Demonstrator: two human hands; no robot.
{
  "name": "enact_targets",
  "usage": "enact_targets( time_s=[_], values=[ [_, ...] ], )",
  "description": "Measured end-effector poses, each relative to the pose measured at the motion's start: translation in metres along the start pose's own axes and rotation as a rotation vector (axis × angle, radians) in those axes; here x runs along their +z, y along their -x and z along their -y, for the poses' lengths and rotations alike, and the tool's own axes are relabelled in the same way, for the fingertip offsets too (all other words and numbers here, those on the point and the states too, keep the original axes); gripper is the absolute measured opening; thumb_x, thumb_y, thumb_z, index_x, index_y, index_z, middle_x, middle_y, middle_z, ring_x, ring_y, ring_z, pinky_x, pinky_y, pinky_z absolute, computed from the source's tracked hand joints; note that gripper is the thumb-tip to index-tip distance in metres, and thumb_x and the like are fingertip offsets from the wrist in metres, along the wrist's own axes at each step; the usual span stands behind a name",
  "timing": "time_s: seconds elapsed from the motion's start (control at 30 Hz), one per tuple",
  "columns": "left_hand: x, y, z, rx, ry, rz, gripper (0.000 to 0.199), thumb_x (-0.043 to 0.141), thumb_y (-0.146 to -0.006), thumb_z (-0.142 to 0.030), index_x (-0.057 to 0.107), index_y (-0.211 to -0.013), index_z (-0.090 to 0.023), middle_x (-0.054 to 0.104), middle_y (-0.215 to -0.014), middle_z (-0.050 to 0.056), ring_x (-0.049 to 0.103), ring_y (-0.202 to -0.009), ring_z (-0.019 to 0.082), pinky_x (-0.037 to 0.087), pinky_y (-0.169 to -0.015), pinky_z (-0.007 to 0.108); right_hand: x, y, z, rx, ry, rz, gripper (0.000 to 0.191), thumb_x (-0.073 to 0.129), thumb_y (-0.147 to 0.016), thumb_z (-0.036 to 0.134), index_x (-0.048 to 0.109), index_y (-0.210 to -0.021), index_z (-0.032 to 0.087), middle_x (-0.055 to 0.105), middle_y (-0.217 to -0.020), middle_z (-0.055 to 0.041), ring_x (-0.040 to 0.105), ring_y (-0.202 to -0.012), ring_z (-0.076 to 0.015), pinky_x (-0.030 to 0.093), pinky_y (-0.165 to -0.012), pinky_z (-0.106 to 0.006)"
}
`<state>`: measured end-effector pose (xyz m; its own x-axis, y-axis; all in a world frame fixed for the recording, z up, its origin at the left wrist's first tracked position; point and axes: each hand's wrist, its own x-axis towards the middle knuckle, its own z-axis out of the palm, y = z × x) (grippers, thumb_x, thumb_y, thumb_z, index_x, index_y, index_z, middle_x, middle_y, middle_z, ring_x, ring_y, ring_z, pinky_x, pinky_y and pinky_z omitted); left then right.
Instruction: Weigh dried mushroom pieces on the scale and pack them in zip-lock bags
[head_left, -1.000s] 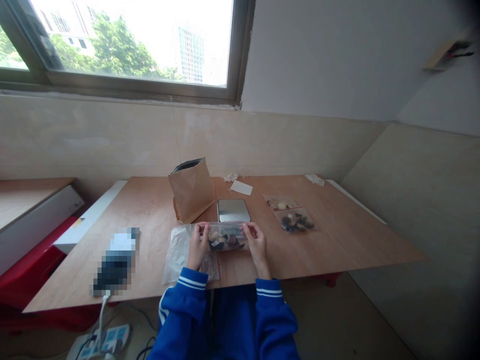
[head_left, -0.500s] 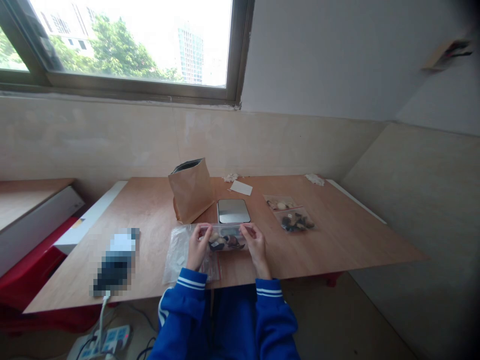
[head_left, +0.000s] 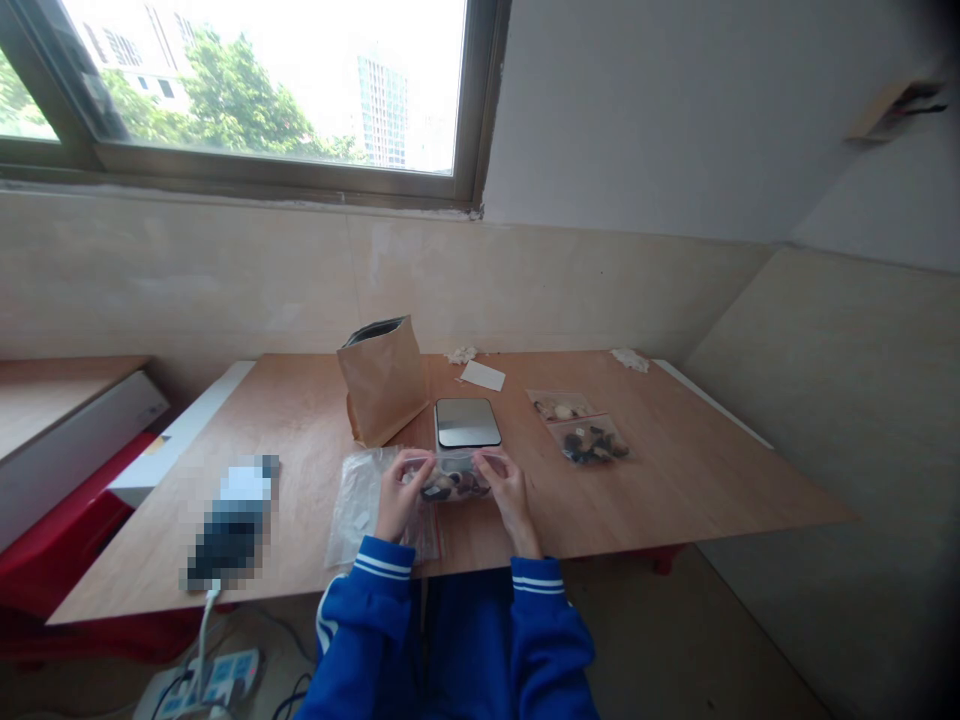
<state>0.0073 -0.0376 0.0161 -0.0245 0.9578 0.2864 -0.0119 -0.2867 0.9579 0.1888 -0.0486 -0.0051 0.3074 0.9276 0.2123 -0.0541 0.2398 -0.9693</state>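
Note:
A clear zip bag [head_left: 456, 486] with dark and pale pieces inside hangs between my two hands, near the table's front edge. My left hand [head_left: 402, 490] pinches its upper left edge. At the upper right edge, my right hand [head_left: 510, 490] pinches the same bag. Just behind it lies a flat silver scale [head_left: 467, 422]. Under and beside my left hand are flat clear plastic bags [head_left: 358, 505]. An open brown paper bag [head_left: 384, 385] stands behind them, left of the scale.
Two filled clear bags, one with pale pieces [head_left: 559, 406] and one with dark pieces [head_left: 594, 441], lie right on the table [head_left: 675, 470]. A white card [head_left: 483, 375] is behind the scale. A pixelated object [head_left: 229, 530] with a cable lies left.
My fingers have moved inward along the bag's top edge and are closer together. The bag's upper edge now bends more between them.

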Motion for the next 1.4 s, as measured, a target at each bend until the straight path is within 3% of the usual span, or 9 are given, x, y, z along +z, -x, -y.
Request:
enact_targets(
  time_s=[0.4,0.67,1.07,1.4],
  values=[
    [-0.003,0.0,-0.003,-0.018,-0.029,-0.013,0.027,0.071,-0.078,-0.042,0.071,-0.083,-0.016,0.071,-0.084,0.006,0.066,-0.082,0.021,0.052,-0.077,0.032,0.0,0.001,0.003,-0.033,0.045,-0.013,0.024,0.073,-0.076,0.042,0.07,-0.083,0.02,0.073,-0.084,-0.0033,0.068,-0.082,-0.0205,0.055,-0.078,-0.033],
    [0.003,0.003,0.004,-0.047,0.02,0.034,0.028,0.072,-0.077,-0.043,0.074,-0.082,-0.016,0.071,-0.087,0.008,0.066,-0.087,0.022,0.052,-0.078,0.032,0.004,0.001,0.004,0.055,0.028,0.096,0.028,0.075,-0.072,0.046,0.072,-0.082,0.02,0.075,-0.082,-0.0038,0.07,-0.08,-0.0216,0.056,-0.075,-0.032],
    [0.001,0.003,0.002,-0.035,-0.01,0.012,0.026,0.073,-0.075,-0.042,0.074,-0.08,-0.016,0.072,-0.08,0.008,0.067,-0.083,0.022,0.053,-0.078,0.035,0.004,0.002,0.011,0.027,0.055,0.129,0.025,0.074,-0.074,0.045,0.072,-0.078,0.02,0.073,-0.079,-0.0027,0.069,-0.078,-0.0203,0.056,-0.073,-0.031],
    [0.008,0.005,0.001,-0.023,0.009,0.096,0.026,0.072,-0.076,-0.043,0.074,-0.079,-0.018,0.072,-0.084,0.008,0.067,-0.083,0.023,0.053,-0.078,0.035,0.013,0.004,0.008,-0.01,0.037,0.15,0.024,0.077,-0.069,0.045,0.074,-0.074,0.021,0.072,-0.078,-0.0023,0.067,-0.076,-0.0189,0.056,-0.074,-0.031]
  ],
)
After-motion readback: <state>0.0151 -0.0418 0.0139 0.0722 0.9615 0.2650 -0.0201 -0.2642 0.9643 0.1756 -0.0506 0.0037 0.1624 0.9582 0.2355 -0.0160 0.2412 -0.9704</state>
